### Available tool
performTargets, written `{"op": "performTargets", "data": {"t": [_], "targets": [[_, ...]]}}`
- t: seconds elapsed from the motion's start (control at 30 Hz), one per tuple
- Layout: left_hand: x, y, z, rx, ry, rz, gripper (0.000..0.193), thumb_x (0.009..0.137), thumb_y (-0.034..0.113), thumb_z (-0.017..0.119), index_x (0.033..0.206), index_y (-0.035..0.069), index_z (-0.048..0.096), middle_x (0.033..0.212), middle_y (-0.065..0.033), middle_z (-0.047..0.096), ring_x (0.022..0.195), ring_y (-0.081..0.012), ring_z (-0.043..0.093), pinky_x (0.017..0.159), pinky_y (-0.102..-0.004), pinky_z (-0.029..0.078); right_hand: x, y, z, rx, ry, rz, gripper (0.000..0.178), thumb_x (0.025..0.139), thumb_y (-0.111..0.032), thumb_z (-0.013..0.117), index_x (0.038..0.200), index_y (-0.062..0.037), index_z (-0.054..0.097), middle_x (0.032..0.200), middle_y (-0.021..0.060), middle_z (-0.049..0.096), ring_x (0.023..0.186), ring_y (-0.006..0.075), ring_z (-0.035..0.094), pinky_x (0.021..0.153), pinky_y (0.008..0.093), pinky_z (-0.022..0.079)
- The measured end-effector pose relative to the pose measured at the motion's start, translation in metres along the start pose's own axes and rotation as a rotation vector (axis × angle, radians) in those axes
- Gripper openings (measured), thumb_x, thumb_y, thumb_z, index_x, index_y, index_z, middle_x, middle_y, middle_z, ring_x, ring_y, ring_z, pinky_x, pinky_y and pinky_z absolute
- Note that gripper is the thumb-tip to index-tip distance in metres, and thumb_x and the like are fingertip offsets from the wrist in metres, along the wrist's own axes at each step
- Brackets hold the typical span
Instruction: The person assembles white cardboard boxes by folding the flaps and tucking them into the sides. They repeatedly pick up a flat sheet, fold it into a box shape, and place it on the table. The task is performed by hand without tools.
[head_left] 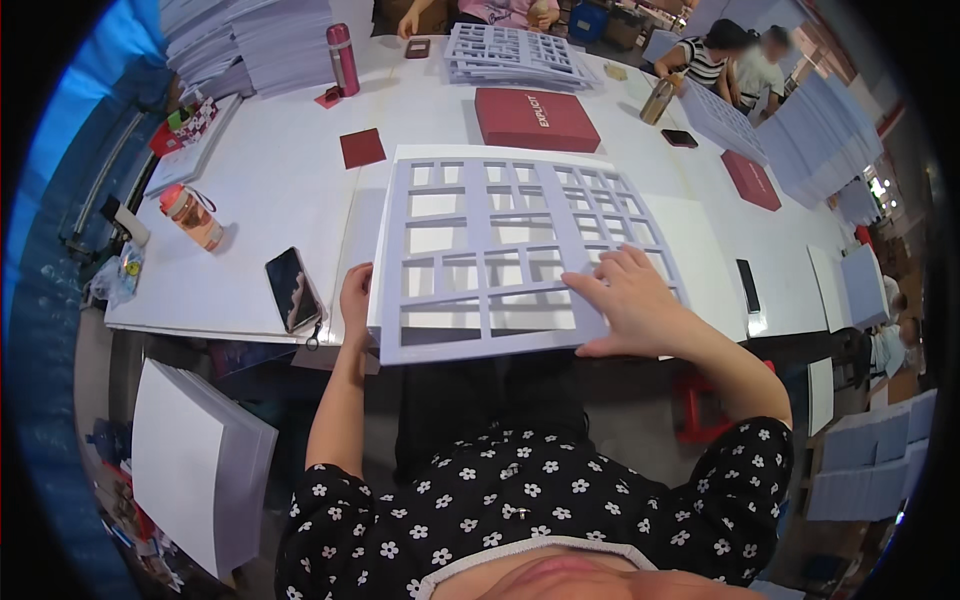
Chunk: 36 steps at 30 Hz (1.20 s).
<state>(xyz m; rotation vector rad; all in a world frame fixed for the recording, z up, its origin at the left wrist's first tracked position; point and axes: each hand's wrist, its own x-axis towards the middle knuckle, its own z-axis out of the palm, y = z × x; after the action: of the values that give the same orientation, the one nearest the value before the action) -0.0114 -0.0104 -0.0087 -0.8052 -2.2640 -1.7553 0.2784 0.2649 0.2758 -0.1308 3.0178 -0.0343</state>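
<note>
A pale grey die-cut sheet [500,250] with many rectangular cut-outs lies on a white board [362,240] at the table's near edge. My right hand [630,300] rests flat on the sheet's lower right part, fingers spread. The near left corner of the white board is pinched by my left hand [355,300], with the fingers under its edge and the thumb on top.
A black phone [293,288] lies left of my left hand, a drink bottle [190,215] further left. Red boxes [535,118], a red square card [361,147], a stack of die-cut sheets [510,55] and paper piles [250,45] sit farther back. Other people sit at the far side. White sheets [195,465] are stacked below left.
</note>
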Motion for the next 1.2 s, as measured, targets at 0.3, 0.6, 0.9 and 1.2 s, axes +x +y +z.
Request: {"op": "performTargets", "data": {"t": [0.3, 0.6, 0.9, 1.2], "targets": [[0.005, 0.002, -0.014, -0.280, -0.045, -0.324, 0.029, 0.099, 0.020, 0.056, 0.115, -0.003, 0.065, 0.109, -0.0104, 0.068, 0.096, -0.0172, 0.063, 0.085, -0.0283, 0.049, 0.034, 0.001, 0.041, -0.115, 0.105, 0.020, 0.085, 0.068, -0.057, 0.079, 0.133, -0.0081, 0.055, 0.112, 0.0262, 0.062, 0.120, 0.0439, 0.051, 0.113, 0.0556, 0.025], [-0.045, 0.095, -0.066, -0.254, -0.107, -0.226, 0.071, 0.103, 0.058, 0.030, 0.146, 0.002, 0.040, 0.131, -0.0189, 0.057, 0.117, -0.0245, 0.056, 0.097, -0.0389, 0.043, -0.053, 0.042, 0.083, 0.146, 0.643, 0.401, 0.081, 0.073, -0.037, 0.082, 0.138, -0.0033, 0.048, 0.132, 0.0206, 0.055, 0.129, 0.0352, 0.048, 0.111, 0.0485, 0.032], [-0.038, 0.150, -0.072, 0.311, -0.332, -0.236, 0.053, 0.094, 0.015, 0.067, 0.139, -0.004, 0.048, 0.122, -0.0169, 0.065, 0.103, -0.0228, 0.063, 0.091, -0.0339, 0.048, -0.109, 0.036, 0.147, 0.597, 0.540, 0.709, 0.070, 0.080, -0.021, 0.081, 0.139, -0.0004, 0.049, 0.127, 0.0196, 0.062, 0.117, 0.0299, 0.060, 0.096, 0.0354, 0.048], [-0.034, 0.168, -0.072, 0.453, -0.342, -0.144, 0.048, 0.089, 0.009, 0.070, 0.132, -0.005, 0.054, 0.107, -0.0192, 0.070, 0.097, -0.0241, 0.067, 0.089, -0.0340, 0.049, -0.102, 0.040, 0.166, 0.641, 0.870, 0.672, 0.040, 0.083, -0.016, 0.076, 0.117, -0.0008, 0.063, 0.099, 0.0163, 0.071, 0.086, 0.0303, 0.070, 0.074, 0.0356, 0.055]]}}
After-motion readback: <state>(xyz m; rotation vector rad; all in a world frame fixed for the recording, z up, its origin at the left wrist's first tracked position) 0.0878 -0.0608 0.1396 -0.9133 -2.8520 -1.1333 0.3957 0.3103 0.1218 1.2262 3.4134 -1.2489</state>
